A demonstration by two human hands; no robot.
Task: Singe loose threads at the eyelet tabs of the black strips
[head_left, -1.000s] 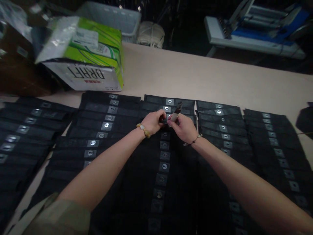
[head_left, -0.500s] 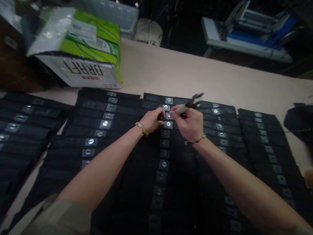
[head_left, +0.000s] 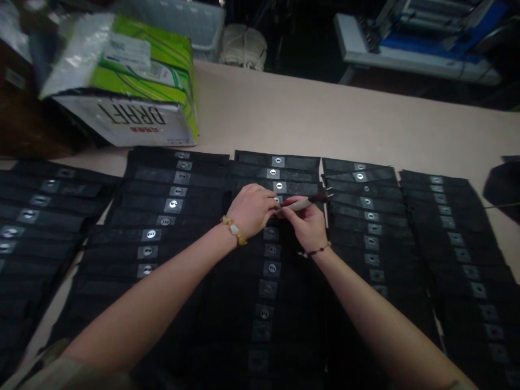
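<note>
Overlapping black fabric pieces (head_left: 296, 174) lie in several columns, each piece with a small label bearing a light round mark. Over the middle column, my left hand (head_left: 252, 208) has its fingers pressed together at a label; whatever they hold is hidden. My right hand (head_left: 307, 221) is closed on a slim tool (head_left: 300, 205) with a light body and a dark end showing two thin prongs. The fingertips of both hands nearly meet, and the tool's near end is by the same label.
A green and white box (head_left: 142, 116) is at the back left, beside a brown box (head_left: 28, 108). Beyond the pale table (head_left: 325, 114) are a grey crate (head_left: 195, 24), a tied bundle (head_left: 244, 47) and a blue machine (head_left: 439, 32). A dark object (head_left: 504, 187) sits at right.
Both hands have moved slightly down to a lower label in the middle column. The tool now lies flatter, and my left fingers have closed together. The view has shifted slightly.
</note>
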